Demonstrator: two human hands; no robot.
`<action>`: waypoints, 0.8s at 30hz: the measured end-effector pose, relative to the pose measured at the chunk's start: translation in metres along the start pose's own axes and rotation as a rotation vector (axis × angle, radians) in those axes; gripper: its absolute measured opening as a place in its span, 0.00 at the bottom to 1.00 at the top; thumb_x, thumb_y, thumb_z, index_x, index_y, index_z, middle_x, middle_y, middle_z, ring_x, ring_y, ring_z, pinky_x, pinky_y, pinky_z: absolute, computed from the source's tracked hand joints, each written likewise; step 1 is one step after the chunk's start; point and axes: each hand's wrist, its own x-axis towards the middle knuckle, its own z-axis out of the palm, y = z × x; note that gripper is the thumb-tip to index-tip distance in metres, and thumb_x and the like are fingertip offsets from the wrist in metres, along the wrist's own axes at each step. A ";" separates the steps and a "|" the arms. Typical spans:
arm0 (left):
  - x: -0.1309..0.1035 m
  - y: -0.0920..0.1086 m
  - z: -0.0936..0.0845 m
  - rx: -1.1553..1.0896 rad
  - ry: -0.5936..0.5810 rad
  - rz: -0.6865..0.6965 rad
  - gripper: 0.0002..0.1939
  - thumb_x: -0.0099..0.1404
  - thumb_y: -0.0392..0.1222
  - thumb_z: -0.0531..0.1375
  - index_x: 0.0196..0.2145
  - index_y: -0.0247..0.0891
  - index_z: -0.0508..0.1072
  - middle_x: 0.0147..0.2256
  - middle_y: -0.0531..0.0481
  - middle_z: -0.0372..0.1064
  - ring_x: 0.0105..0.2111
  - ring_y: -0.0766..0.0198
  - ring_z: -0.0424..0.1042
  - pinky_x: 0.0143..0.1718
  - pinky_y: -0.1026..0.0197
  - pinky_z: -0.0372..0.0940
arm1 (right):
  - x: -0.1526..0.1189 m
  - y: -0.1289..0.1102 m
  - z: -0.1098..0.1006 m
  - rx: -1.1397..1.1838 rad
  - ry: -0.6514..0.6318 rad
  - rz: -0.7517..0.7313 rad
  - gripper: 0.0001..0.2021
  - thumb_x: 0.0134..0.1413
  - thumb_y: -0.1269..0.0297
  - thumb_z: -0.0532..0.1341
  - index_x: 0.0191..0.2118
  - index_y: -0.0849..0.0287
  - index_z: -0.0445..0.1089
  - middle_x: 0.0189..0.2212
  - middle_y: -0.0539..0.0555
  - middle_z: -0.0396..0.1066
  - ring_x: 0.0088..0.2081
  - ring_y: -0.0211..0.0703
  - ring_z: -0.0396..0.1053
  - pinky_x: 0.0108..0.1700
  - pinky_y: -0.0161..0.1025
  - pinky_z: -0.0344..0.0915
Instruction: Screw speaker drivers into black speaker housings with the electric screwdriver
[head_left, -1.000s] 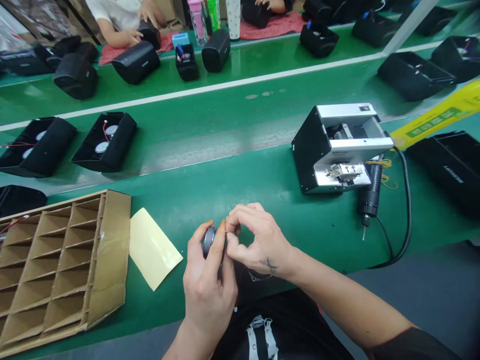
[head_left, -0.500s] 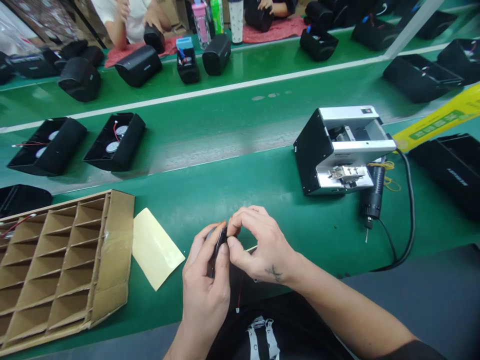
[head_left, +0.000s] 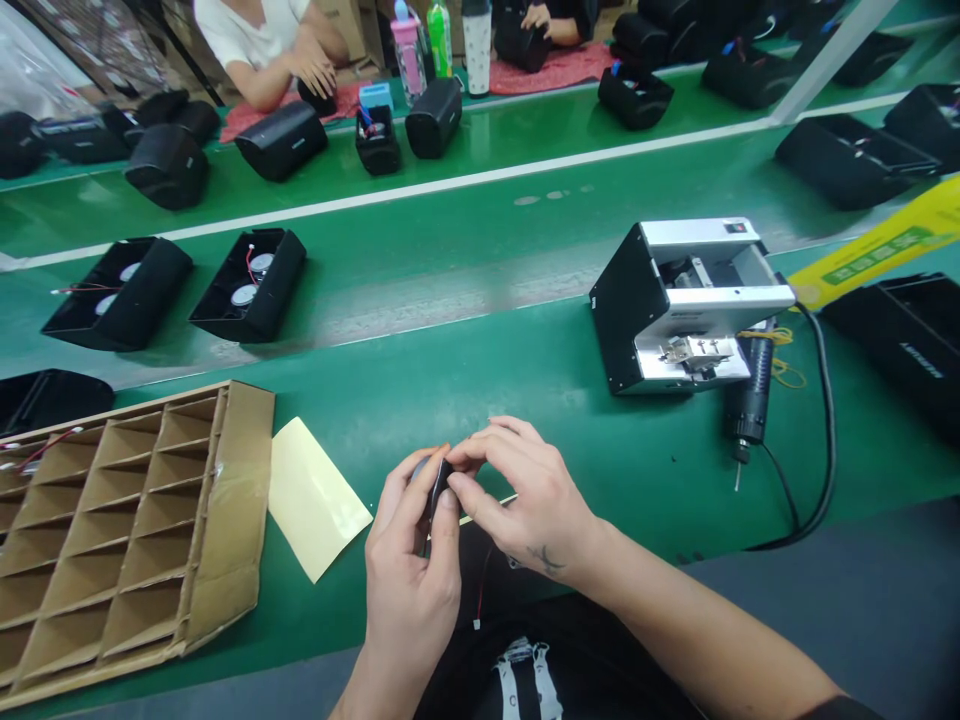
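While the left hand [head_left: 411,575] pinches a small dark round speaker part [head_left: 436,483] between thumb and fingertips, the right hand [head_left: 529,500] closes its fingertips on its edge, seemingly fitting something; the next move likely needs steady pressure.

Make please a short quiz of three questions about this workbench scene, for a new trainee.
1. True or false: both hands touch the small dark round part.
2. Which lies nearest the left hand? A) pale yellow paper sheet B) black electric screwdriver C) pink drinking bottle
3. Fill in: the brown cardboard divider tray lies on the person's ____ side.

Key:
1. True; the left hand grips it and the right hand pinches at its top edge.
2. A.
3. Left; the white and black screw feeder machine stands on the right.
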 end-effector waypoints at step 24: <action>0.008 0.017 -0.010 -0.332 -0.146 -0.176 0.15 0.75 0.50 0.60 0.56 0.50 0.79 0.58 0.47 0.74 0.59 0.56 0.74 0.61 0.56 0.72 | 0.003 -0.010 -0.014 0.238 0.022 0.096 0.07 0.58 0.76 0.64 0.33 0.57 0.70 0.34 0.49 0.72 0.38 0.40 0.72 0.47 0.44 0.66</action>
